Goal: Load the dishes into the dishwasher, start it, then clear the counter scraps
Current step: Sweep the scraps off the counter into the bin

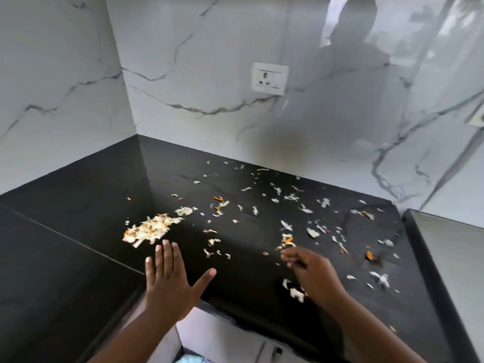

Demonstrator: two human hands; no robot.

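Two hands over the glossy black stone counter [78, 195]. Left hand [170, 279] flat, fingers straight and spread, holding nothing. Right hand [311, 273] blurred, fingers bent; can't tell if it grips anything. One heaped pile of pale, papery peel scraps with orange bits [149, 229] just beyond left fingertips. Dozens of loose whitish peel flakes [288, 197] scattered beyond and around the right hand. One white wall socket [269, 78] far above both.

I have a single view, from the head camera, looking forward and steeply down into the worktop's [78, 195] inner corner where two marble walls [209, 74] meet. It sits close, just above the near edge; wide-angle bending curves the walls and edges.
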